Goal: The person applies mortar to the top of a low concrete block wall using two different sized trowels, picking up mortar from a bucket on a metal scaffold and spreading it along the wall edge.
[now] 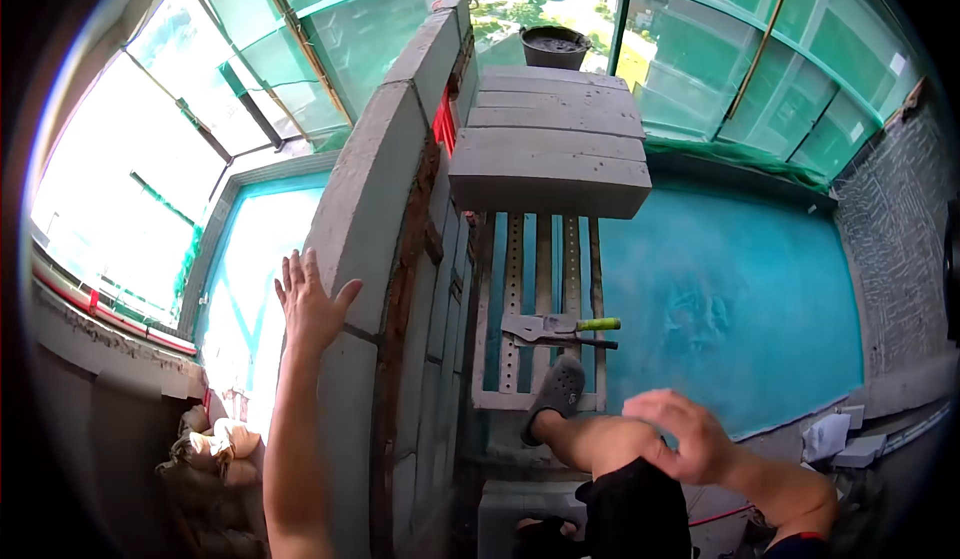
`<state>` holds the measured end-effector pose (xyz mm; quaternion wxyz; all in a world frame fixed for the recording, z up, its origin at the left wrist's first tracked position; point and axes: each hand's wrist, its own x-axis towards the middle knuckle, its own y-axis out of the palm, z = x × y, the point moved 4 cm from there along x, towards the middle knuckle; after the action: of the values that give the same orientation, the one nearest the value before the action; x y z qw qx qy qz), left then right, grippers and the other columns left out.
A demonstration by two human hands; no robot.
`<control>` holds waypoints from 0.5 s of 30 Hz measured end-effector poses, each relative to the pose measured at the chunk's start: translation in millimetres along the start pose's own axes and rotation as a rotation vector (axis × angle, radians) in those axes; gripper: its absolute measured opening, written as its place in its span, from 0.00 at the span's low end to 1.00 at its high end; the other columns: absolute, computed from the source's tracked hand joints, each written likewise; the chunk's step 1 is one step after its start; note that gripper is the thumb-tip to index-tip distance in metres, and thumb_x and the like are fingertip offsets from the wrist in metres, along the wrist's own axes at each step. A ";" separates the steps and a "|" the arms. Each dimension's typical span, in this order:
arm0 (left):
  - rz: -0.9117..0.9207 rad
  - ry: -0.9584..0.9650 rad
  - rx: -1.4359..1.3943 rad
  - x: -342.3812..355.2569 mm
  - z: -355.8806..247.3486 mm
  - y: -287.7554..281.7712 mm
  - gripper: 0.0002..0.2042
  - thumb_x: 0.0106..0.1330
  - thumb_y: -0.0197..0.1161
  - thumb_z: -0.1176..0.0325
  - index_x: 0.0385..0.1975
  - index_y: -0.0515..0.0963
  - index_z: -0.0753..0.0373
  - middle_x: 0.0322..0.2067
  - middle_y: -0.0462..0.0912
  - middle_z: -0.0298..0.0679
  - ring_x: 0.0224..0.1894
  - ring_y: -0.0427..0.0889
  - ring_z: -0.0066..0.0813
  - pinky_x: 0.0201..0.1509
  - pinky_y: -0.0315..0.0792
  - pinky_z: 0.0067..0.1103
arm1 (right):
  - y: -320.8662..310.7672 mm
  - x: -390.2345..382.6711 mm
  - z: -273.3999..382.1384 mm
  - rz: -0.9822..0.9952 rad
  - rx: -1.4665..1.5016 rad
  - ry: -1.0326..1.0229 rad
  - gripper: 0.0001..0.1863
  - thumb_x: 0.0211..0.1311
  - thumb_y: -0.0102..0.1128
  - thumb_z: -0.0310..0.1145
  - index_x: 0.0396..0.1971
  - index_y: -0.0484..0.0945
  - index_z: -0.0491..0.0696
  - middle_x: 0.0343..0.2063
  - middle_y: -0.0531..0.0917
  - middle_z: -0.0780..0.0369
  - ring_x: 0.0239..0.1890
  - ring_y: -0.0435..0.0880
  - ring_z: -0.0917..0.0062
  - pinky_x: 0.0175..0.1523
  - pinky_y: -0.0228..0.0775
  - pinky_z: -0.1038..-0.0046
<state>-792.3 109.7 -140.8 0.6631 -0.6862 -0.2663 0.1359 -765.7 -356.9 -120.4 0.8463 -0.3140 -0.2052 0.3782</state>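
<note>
My left hand (312, 304) is open, fingers and thumb spread, at the left side of a grey block wall (365, 189); whether the palm touches it, I cannot tell. Empty and slightly blurred, my right hand (690, 437) hangs by my raised knee with its fingers loosely bent and the thumb apart. My foot in a grey clog (558, 391) is on a slatted metal platform (540, 401). On the slats, ahead of the clog, lie a flat-bladed trowel (530, 329) and a light green handle (600, 325), with a dark handle beside it.
Several grey blocks (550, 154) are stacked on the platform's far end, before a black bucket (556, 47). Blue-coated floor (740, 299) spreads to the right. Green netting (700, 69) hangs behind. Crumpled bags (215, 449) lie at lower left, and block offcuts (858, 449) at lower right.
</note>
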 end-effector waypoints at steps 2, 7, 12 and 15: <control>0.114 -0.133 0.036 19.0 20.7 28.1 0.42 0.57 0.63 0.50 0.66 0.51 0.66 0.67 0.51 0.55 0.71 0.45 0.49 0.72 0.38 0.38 | 7.9 -10.5 10.8 0.106 -0.128 -0.123 0.14 0.51 0.64 0.39 0.39 0.81 0.53 0.43 0.78 0.63 0.49 0.76 0.67 0.59 0.62 0.61; 0.129 -0.030 0.089 11.7 15.7 41.0 0.45 0.52 0.65 0.68 0.67 0.43 0.68 0.67 0.43 0.59 0.71 0.40 0.55 0.71 0.38 0.42 | 20.7 55.5 -44.4 0.173 0.027 -0.158 0.13 0.46 0.60 0.34 0.35 0.83 0.60 0.46 0.78 0.68 0.54 0.75 0.74 0.62 0.58 0.64; 0.260 -0.041 0.098 21.6 6.3 30.9 0.46 0.51 0.64 0.69 0.67 0.40 0.68 0.68 0.39 0.59 0.71 0.37 0.56 0.71 0.34 0.43 | 8.0 128.9 -83.1 0.216 0.216 0.005 0.08 0.48 0.59 0.31 0.31 0.81 0.55 0.40 0.79 0.67 0.47 0.77 0.71 0.54 0.65 0.66; 0.394 -0.092 0.107 24.1 8.3 30.2 0.49 0.52 0.65 0.69 0.67 0.35 0.66 0.69 0.33 0.58 0.71 0.31 0.56 0.71 0.32 0.46 | 10.8 139.3 -89.2 0.224 0.143 0.106 0.07 0.50 0.59 0.33 0.30 0.81 0.55 0.40 0.79 0.67 0.45 0.78 0.71 0.53 0.66 0.67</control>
<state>-771.5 130.4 -167.1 0.6466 -0.6817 -0.1493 0.3080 -631.3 -277.8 -176.6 0.8288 -0.2933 -0.0967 0.4667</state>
